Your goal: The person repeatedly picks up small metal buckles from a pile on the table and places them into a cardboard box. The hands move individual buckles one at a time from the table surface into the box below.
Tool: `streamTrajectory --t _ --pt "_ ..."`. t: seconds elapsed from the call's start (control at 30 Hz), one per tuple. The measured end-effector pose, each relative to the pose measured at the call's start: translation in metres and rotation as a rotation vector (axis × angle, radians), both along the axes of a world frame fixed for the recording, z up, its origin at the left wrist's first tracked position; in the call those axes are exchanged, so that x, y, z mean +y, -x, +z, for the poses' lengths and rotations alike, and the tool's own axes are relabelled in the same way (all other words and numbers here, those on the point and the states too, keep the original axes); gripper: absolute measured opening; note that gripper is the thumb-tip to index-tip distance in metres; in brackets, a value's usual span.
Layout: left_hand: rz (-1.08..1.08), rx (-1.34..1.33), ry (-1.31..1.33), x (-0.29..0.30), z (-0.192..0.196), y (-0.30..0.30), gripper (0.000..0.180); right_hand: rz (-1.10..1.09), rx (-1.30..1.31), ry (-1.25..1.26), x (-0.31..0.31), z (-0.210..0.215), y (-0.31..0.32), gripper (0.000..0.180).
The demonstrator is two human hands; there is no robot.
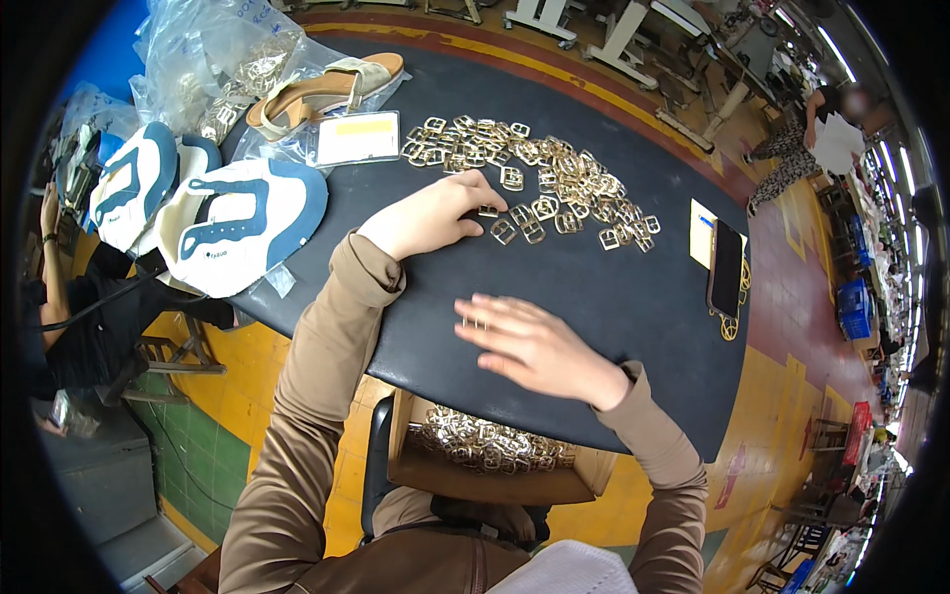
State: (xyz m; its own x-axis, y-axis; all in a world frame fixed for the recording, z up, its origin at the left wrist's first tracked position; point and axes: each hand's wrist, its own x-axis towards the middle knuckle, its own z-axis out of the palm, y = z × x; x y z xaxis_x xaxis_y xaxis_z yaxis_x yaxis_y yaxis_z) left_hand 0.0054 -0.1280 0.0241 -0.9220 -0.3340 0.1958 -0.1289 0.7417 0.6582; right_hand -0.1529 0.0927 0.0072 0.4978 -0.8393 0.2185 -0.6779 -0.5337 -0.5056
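A loose pile of gold metal buckles [584, 178] spreads over the black tabletop [445, 327]. At its near left edge, my left hand [421, 216] has thumb and fingers curled round one buckle [488, 211], which rests on the table. Closer to me, my right hand [539, 348] lies low and palm down, slightly blurred, its fingers stretched out. Small metallic glints show between those fingers; whether a buckle lies beneath them is hidden. Below the table edge, over my lap, an open cardboard box [594, 473] holds many more buckles [485, 441].
A sandal [327, 91], a labelled card [358, 138] and plastic bags [213, 49] fill the far left. White-and-blue shoe-shaped boards [247, 223] overhang the left edge. A phone [726, 267] with yellow cord lies at right. People are at left and far right.
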Motion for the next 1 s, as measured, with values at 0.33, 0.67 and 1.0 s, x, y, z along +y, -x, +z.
streamTrajectory --t 0.33,0.67,1.0 --pt "-0.166 -0.068 -0.021 0.014 0.008 0.003 0.036 0.240 -0.256 -0.306 0.107 0.018 -0.019 0.032" --pt "0.614 0.220 0.428 -0.048 -0.040 0.018 0.057 -0.623 -0.235 0.159 0.012 0.023 0.110 0.041" --pt "0.289 -0.119 0.302 0.002 -0.037 0.047 0.079 -0.611 0.086 -0.023 -0.115 0.001 0.156 0.063"
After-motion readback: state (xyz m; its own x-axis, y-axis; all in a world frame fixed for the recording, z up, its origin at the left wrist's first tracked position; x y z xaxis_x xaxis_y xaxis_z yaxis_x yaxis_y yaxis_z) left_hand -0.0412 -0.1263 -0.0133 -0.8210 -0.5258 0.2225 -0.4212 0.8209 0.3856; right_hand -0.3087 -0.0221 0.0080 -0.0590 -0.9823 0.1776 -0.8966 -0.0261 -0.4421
